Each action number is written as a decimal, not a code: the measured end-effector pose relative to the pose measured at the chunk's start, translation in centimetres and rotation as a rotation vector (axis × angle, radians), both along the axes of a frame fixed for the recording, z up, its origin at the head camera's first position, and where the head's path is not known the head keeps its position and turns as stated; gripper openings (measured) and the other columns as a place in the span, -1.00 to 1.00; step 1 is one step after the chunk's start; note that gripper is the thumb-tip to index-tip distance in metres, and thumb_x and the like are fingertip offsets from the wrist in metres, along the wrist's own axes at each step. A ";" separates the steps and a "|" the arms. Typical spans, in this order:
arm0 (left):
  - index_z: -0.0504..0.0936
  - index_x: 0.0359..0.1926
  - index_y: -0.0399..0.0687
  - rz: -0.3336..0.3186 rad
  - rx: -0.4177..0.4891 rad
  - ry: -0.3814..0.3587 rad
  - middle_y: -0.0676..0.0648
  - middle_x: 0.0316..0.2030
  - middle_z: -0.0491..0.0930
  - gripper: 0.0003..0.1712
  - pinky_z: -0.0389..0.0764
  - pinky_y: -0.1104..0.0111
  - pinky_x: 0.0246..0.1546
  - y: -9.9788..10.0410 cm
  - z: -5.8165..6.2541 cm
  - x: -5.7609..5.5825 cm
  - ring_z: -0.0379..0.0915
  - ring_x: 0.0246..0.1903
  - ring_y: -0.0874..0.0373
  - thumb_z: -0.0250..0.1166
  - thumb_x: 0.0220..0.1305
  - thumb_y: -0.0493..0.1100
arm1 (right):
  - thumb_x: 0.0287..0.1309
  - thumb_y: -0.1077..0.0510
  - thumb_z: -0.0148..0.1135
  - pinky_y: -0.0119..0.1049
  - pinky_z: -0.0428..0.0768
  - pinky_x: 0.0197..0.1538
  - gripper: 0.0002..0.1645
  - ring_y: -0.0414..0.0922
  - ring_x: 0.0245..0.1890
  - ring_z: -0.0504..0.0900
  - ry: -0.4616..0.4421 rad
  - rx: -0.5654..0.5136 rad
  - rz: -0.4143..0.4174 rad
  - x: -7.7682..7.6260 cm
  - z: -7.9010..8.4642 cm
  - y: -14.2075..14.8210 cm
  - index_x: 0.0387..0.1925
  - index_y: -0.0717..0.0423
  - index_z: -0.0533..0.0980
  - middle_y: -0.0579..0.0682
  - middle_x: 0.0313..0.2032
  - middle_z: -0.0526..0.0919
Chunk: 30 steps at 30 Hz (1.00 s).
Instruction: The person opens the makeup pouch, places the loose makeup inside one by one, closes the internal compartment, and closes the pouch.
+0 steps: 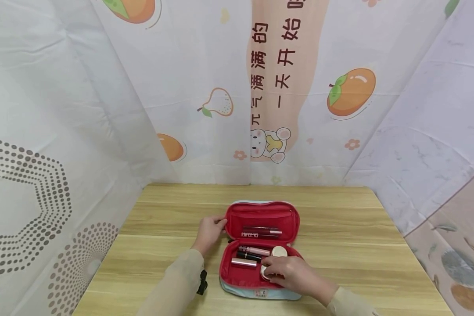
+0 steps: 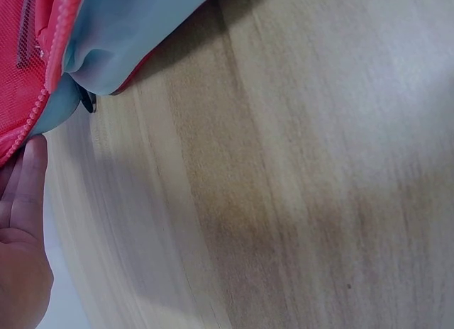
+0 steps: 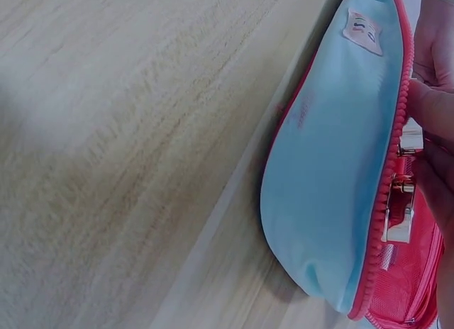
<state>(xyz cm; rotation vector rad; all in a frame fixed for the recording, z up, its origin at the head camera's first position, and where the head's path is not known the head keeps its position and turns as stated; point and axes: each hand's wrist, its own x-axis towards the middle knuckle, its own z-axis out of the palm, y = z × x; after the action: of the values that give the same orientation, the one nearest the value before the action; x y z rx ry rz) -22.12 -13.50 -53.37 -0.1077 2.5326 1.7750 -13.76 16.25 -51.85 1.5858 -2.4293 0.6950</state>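
A light blue zip bag (image 1: 241, 287) with a red lining lies unfolded on the table. My left hand (image 1: 210, 231) pinches the left edge of its raised lid (image 1: 237, 215); in the left wrist view, fingers (image 2: 30, 183) meet the lid's rim. Over the lower half, my right hand (image 1: 290, 273) pinches a round white compact (image 1: 265, 273). A second round compact (image 1: 279, 251) lies just behind it. To their left are a pink tube (image 1: 256, 251), a black tube (image 1: 248, 256) and a pale pink lipstick (image 1: 243, 262). Dark lip gloss tubes (image 1: 260, 231) sit in the lid's mesh pocket.
The wooden table (image 1: 166, 206) extends around the bag on all sides. A printed curtain (image 1: 205, 145) with fruit and lettering hangs at the table's back edge. More cloth (image 1: 63, 109) hangs at the left side. A black bow (image 1: 202, 283) shows beside the left sleeve.
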 end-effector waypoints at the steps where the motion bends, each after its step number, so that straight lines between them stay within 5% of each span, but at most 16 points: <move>1: 0.71 0.02 -0.40 -0.001 0.001 0.001 -0.32 -0.10 0.73 -0.75 0.77 0.23 -0.26 0.0 0.0 0.0 0.70 -0.36 0.14 0.24 0.45 -0.32 | 0.00 0.24 0.60 -0.47 0.67 0.01 -0.71 -0.24 -0.03 0.73 0.006 0.001 -0.001 0.0 0.0 0.0 -0.21 -0.06 0.72 -0.04 -0.03 0.76; 16: 0.71 0.04 -0.41 0.000 0.008 -0.007 -0.32 -0.08 0.72 -0.73 0.76 0.26 -0.26 -0.1 0.0 0.0 0.71 -0.35 0.14 0.24 0.45 -0.32 | 0.04 0.24 0.57 -0.36 0.66 0.10 -0.67 -0.11 0.11 0.70 -0.012 0.002 0.015 0.1 0.5 0.3 -0.11 0.00 0.71 0.05 0.08 0.72; 22: 0.72 0.03 -0.40 -0.005 0.004 -0.004 -0.30 -0.11 0.74 -0.74 0.77 0.22 -0.25 -0.1 0.0 -0.1 0.71 -0.35 0.13 0.25 0.45 -0.32 | 0.08 0.27 0.53 -0.33 0.68 0.09 -0.67 -0.11 0.06 0.73 -0.089 -0.098 0.010 -0.3 0.8 0.6 -0.07 0.09 0.71 0.08 0.06 0.74; 26: 0.73 0.01 -0.39 -0.007 0.000 0.004 -0.28 -0.15 0.75 -0.76 0.77 0.21 -0.25 0.0 0.0 -0.1 0.71 -0.35 0.13 0.25 0.45 -0.32 | 0.10 0.28 0.49 -0.19 0.72 0.04 -0.65 -0.03 0.04 0.74 -0.118 -0.140 -0.091 -1.1 1.5 1.4 -0.02 0.17 0.71 0.10 0.04 0.75; 30: 0.73 0.00 -0.38 -0.004 0.001 0.008 -0.28 -0.16 0.75 -0.76 0.77 0.19 -0.24 0.0 0.0 -0.1 0.71 -0.35 0.13 0.25 0.44 -0.33 | 0.25 0.21 0.41 -0.11 0.72 0.03 -0.61 -0.02 0.03 0.74 -0.249 -0.128 -0.297 -2.2 2.2 2.7 0.10 0.20 0.67 0.06 0.05 0.75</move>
<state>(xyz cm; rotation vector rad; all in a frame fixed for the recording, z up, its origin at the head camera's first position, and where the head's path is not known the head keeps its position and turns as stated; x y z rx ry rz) -22.26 -13.45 -53.35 -0.0948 2.5355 1.7790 -15.99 18.93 -49.61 1.1160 -2.6516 1.0172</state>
